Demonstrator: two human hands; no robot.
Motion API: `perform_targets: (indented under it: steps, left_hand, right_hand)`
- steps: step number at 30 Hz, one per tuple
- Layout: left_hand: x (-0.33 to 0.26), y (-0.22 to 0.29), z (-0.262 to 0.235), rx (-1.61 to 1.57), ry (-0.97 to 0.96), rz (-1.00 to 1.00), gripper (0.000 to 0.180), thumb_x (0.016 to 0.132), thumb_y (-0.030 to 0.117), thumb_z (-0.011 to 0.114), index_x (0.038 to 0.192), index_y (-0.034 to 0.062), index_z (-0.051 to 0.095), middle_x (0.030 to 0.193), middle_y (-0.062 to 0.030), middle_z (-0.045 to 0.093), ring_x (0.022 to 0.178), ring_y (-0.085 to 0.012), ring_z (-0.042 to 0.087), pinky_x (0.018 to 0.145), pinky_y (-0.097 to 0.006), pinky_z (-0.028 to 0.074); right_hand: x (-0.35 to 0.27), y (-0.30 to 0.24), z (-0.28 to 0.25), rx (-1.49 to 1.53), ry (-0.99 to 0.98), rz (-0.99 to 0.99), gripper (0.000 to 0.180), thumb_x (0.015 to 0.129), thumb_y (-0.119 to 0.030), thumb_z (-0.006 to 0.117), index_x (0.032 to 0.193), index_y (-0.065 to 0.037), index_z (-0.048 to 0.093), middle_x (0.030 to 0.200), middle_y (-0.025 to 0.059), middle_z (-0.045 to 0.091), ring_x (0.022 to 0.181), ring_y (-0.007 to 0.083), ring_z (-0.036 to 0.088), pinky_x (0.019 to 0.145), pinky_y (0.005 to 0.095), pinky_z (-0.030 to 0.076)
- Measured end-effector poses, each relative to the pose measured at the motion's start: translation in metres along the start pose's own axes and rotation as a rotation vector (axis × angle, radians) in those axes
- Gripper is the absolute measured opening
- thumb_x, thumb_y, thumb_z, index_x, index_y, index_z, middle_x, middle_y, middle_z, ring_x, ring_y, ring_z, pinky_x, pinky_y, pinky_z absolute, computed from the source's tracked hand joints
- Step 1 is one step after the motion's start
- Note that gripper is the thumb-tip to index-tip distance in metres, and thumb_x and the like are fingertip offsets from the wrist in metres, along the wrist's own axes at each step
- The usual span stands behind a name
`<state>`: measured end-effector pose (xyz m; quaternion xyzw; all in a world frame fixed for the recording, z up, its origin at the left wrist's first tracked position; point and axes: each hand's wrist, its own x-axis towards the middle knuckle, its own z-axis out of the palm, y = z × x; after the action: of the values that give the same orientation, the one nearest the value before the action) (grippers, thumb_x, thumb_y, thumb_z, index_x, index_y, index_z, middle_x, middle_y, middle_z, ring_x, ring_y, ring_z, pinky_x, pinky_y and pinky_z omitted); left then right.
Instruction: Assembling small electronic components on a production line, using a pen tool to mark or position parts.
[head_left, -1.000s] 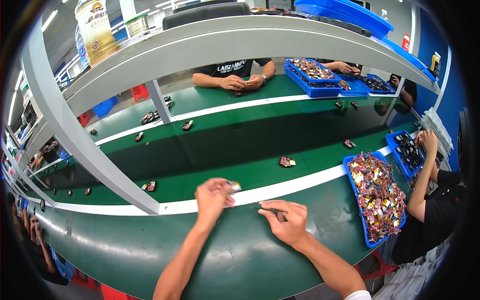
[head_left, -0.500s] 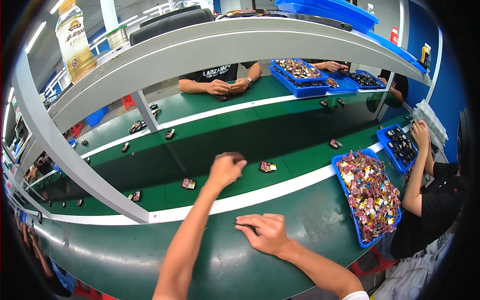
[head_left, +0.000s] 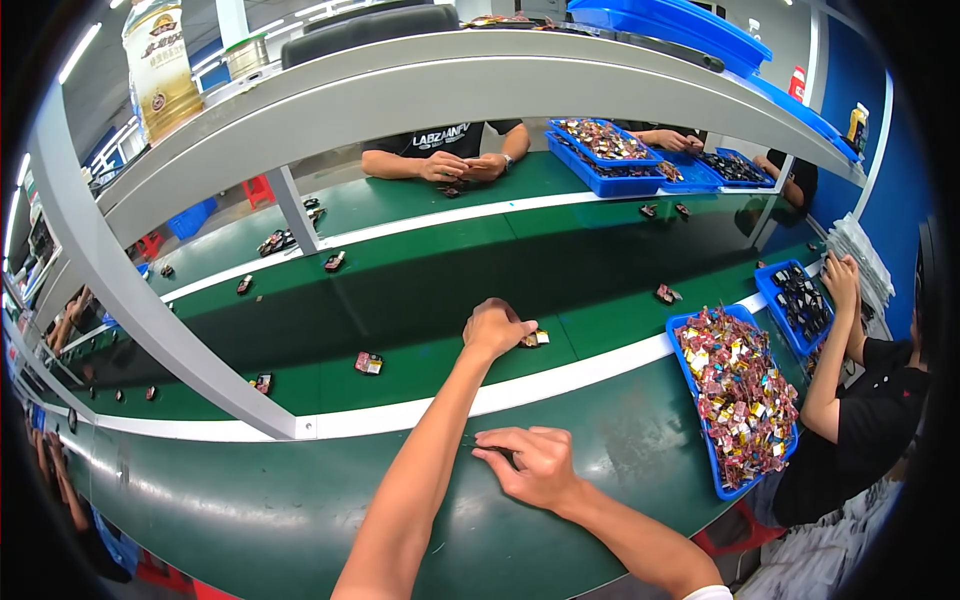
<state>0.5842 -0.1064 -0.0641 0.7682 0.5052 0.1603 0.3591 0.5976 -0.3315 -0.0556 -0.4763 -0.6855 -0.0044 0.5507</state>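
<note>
My left hand (head_left: 495, 330) reaches over the green conveyor belt (head_left: 440, 372), its thumb at the left end of a small black, red and white component (head_left: 537, 339). Its other fingers are mostly hidden, so whether they grip that piece does not show. On the near worktop (head_left: 590, 420) rests my right hand (head_left: 535, 465), thumb and forefinger pinched together. A dark sliver shows between them, too small to name. Left of my left arm another component with a reddish top (head_left: 369, 363) lies on the belt.
A blue tray (head_left: 725, 488) heaped with similar components stands right of my hands. Beyond it, a co-worker (head_left: 850, 400) sits by a tray of black pieces (head_left: 800, 305). Across the belt another person's hands (head_left: 465, 168) work. A grey post (head_left: 180, 310) and an overhead shelf (head_left: 480, 95) frame the belt.
My left hand has moved right along the belt, up to the component. My right hand keeps its pinch in the same place. The view has shifted slightly.
</note>
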Motion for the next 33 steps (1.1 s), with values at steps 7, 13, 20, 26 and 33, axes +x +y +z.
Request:
perform_targets:
  steps: [7,13,20,26,33]
  left_hand:
    - [-0.024,-0.001,-0.022,-0.14,0.026,0.021,0.026,0.08,0.024,0.083,0.083,0.0039,0.068,0.082,-0.0111,0.073,0.072,-0.0227,0.071,0.063,-0.037,0.057]
    - [-0.089,-0.026,-0.052,-0.532,-0.026,0.014,0.013,0.092,0.009,0.069,0.088,-0.0032,0.068,0.072,-0.0068,0.069,0.05,-0.008,0.057,0.042,-0.024,0.041]
    - [-0.2,-0.074,-0.066,-0.762,0.014,-0.08,0.013,0.099,0.009,0.059,0.098,-0.0031,0.064,0.079,-0.0071,0.066,0.056,-0.0085,0.058,0.042,-0.023,0.041]
    - [-0.228,-0.07,-0.048,-0.824,0.067,0.007,0.013,0.101,0.008,0.058,0.103,-0.0046,0.06,0.078,-0.0072,0.065,0.052,-0.0115,0.061,0.041,-0.023,0.041]
    - [-0.233,-0.072,-0.048,-0.82,0.114,0.046,0.021,0.101,0.009,0.061,0.113,-0.0082,0.064,0.081,-0.0098,0.069,0.054,-0.0115,0.063,0.042,-0.023,0.043]
  right_hand:
    - [0.001,-0.003,0.001,0.039,0.017,0.055,0.014,0.076,-0.006,0.084,0.085,-0.007,0.074,0.074,0.0011,0.073,0.042,0.0152,0.051,0.046,0.0263,0.043]
    - [-0.002,0.002,-0.002,0.173,0.007,0.303,0.012,0.076,-0.002,0.085,0.082,0.0,0.074,0.08,0.0054,0.076,0.044,0.0008,0.041,0.044,0.0222,0.032]
    - [0.003,-0.003,0.0,0.686,0.044,0.653,0.015,0.083,0.002,0.081,0.094,0.002,0.07,0.076,-0.0005,0.068,0.051,-0.0024,0.04,0.046,0.0171,0.029]
    - [0.001,-0.013,-0.004,0.669,0.004,0.669,0.013,0.084,0.003,0.08,0.093,0.002,0.07,0.077,0.0003,0.069,0.051,-0.0024,0.042,0.045,0.0174,0.03]
    - [-0.004,-0.015,-0.001,0.32,-0.072,0.461,0.014,0.081,0.005,0.08,0.09,0.002,0.07,0.081,0.0067,0.075,0.05,-0.0009,0.046,0.045,0.017,0.033]
